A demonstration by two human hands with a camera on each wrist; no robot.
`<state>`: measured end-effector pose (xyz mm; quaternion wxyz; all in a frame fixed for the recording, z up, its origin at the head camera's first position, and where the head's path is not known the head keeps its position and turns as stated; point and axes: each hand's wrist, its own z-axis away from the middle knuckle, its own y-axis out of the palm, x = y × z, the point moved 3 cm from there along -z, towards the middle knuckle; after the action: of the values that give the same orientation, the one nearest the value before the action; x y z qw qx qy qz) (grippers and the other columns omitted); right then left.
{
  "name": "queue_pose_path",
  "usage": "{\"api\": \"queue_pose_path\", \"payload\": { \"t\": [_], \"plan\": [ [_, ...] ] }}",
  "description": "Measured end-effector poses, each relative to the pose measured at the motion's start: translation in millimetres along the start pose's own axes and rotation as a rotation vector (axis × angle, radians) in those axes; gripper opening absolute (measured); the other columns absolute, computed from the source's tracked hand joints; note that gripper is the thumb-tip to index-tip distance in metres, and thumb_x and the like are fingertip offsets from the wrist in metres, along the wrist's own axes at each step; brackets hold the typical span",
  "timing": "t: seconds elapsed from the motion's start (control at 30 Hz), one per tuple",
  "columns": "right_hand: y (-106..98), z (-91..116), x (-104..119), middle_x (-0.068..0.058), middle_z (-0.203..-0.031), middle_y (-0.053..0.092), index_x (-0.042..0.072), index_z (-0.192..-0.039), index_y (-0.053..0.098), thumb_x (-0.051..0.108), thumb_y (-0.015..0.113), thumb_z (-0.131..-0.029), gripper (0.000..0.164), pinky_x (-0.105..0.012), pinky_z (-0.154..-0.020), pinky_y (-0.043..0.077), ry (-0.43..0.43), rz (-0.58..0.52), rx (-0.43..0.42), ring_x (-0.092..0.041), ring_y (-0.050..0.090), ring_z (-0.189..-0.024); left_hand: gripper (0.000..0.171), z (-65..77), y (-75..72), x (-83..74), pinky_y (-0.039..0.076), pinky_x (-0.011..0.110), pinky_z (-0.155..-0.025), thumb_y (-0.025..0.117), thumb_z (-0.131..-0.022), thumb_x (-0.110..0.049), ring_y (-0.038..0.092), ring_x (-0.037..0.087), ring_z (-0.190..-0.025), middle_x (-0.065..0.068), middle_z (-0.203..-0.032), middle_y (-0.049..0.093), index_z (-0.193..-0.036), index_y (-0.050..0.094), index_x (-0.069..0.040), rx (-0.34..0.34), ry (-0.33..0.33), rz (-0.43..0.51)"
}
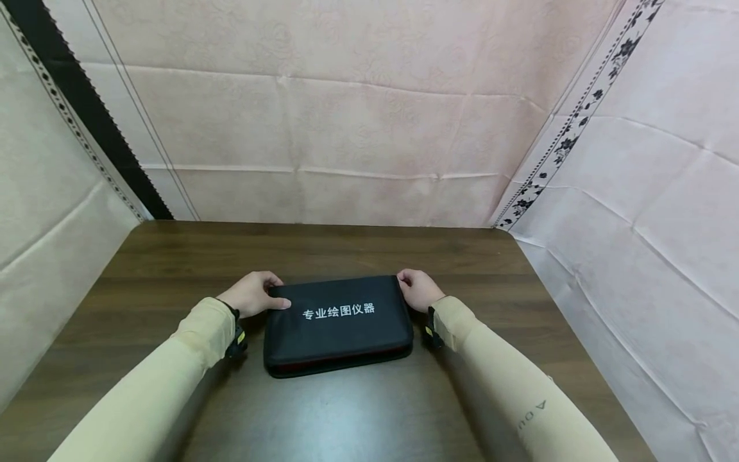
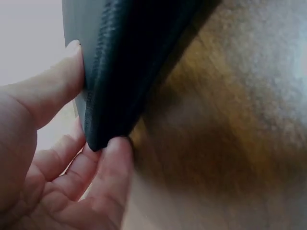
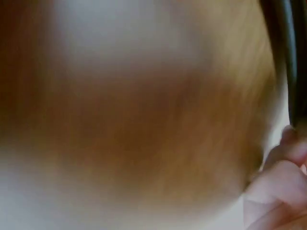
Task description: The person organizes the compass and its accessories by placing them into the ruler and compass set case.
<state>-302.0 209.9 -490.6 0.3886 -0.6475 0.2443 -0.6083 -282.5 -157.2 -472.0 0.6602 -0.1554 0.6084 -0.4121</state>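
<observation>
A black zippered case with white Chinese characters lies flat on the dark wooden table. My left hand grips its far left corner. In the left wrist view the thumb presses the top of the case and the fingers curl under its corner. My right hand is at the far right corner with its fingers curled over the edge. The right wrist view is blurred and shows only fingertips below the case's dark rim.
Pink patterned cloth hangs behind the table and along the right side. Beige cloth with a black band hangs on the left. Bare tabletop lies in front of the case and behind it.
</observation>
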Motion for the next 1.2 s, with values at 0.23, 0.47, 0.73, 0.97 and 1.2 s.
{"api": "queue_pose_path", "payload": {
  "t": [0.23, 0.47, 0.73, 0.97, 1.2],
  "plan": [
    [-6, 17, -5, -0.002, -0.081, 0.053, 0.01, -0.091, 0.056, 0.013, 0.05, -0.102, 0.012, -0.034, -0.067, 0.042, -0.089, 0.148, 0.039, -0.017, 0.047, -0.068, 0.057, 2.4, -0.4, -2.1, 0.042, 0.05, -0.094, 0.081, -0.08, -0.033, 0.051, 0.034, -0.105, 0.023, -0.119, 0.056, -0.118, 0.056, 0.002, 0.018, -0.051, -0.037],
    [1, 54, 4, 0.001, -0.08, 0.052, 0.01, -0.086, 0.054, 0.004, 0.056, -0.097, 0.013, -0.033, -0.067, 0.043, -0.254, 0.27, 0.015, -0.014, 0.048, -0.07, 0.056, 4.6, 0.2, -2.6, 0.042, 0.05, -0.091, 0.079, -0.081, -0.032, 0.052, 0.034, -0.101, 0.023, -0.115, 0.056, -0.116, 0.055, 0.003, 0.017, -0.055, -0.064],
    [4, 64, 7, 0.0, -0.077, 0.051, 0.009, -0.087, 0.052, 0.005, 0.056, -0.096, 0.01, -0.033, -0.065, 0.043, -0.171, 0.289, 0.039, -0.015, 0.048, -0.068, 0.061, 11.8, 7.6, -4.7, 0.037, 0.056, -0.099, 0.07, -0.089, -0.034, 0.047, 0.042, -0.119, 0.032, -0.133, 0.047, -0.132, 0.049, 0.004, -0.002, -0.04, -0.075],
    [7, 57, 6, -0.001, -0.075, 0.048, 0.009, -0.086, 0.052, 0.004, 0.057, -0.095, 0.011, -0.033, -0.064, 0.042, -0.207, 0.271, 0.019, -0.015, 0.047, -0.067, 0.102, 29.7, 20.0, -14.9, 0.05, 0.047, -0.085, 0.068, -0.089, -0.042, 0.049, 0.043, -0.117, 0.039, -0.143, 0.026, -0.148, 0.004, 0.01, 0.105, -0.114, 0.012],
    [5, 53, 6, -0.001, -0.075, 0.048, 0.011, -0.083, 0.053, 0.006, 0.058, -0.095, 0.014, -0.032, -0.063, 0.042, -0.185, 0.274, 0.022, -0.015, 0.046, -0.067, 0.124, 26.4, 21.5, -17.5, 0.026, 0.06, -0.105, 0.078, -0.076, -0.051, 0.026, 0.049, -0.134, 0.038, -0.149, 0.016, -0.148, -0.003, 0.008, 0.075, -0.066, -0.056]
  ]
}}
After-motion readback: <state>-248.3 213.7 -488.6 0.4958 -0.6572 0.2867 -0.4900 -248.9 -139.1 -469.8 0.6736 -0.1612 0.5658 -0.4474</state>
